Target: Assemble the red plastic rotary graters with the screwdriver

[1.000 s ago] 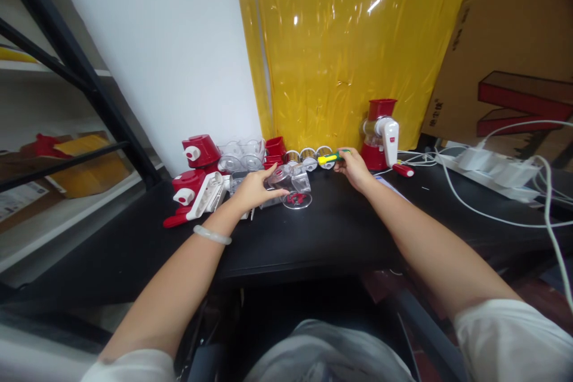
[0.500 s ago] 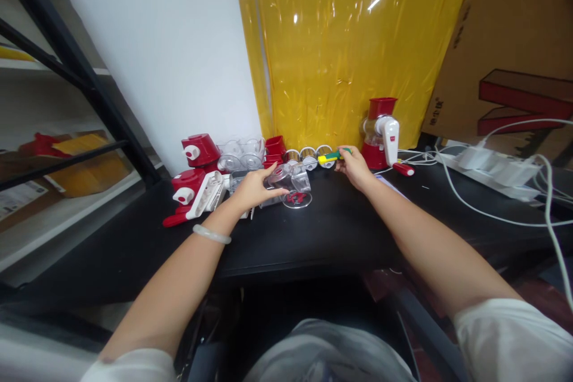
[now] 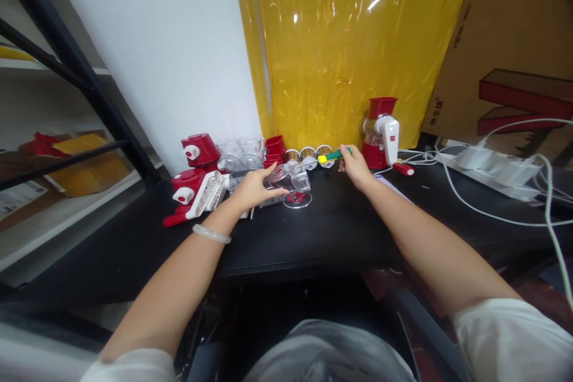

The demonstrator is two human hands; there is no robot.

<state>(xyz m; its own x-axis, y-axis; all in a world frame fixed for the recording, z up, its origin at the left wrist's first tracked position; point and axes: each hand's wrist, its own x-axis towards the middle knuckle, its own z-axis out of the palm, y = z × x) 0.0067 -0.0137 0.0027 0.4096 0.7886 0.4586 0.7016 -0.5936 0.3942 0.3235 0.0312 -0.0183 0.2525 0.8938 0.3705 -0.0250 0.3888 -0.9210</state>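
My left hand (image 3: 255,191) is closed around a clear plastic grater housing (image 3: 297,178), its thumb along the near side. My right hand (image 3: 353,167) grips the green and yellow handle of a screwdriver (image 3: 333,156). The screwdriver lies nearly level, its shaft pointing left toward the housing. Whether its tip touches the housing I cannot make out. Just below the housing is a clear round dish (image 3: 297,205) with small red pieces in it. Behind the screwdriver stand metal grater drums (image 3: 308,155) with white ends.
An assembled red and white rotary grater (image 3: 380,131) stands at the right. Left of my left hand are red grater parts (image 3: 199,152), a white crank (image 3: 208,194) and clear cups (image 3: 242,154). White cables and a power strip (image 3: 496,170) lie on the black table (image 3: 313,245).
The screwdriver handle has turned, now showing more green on top. My right-hand fingers have shifted on it. My left hand and the housing have stayed in place.
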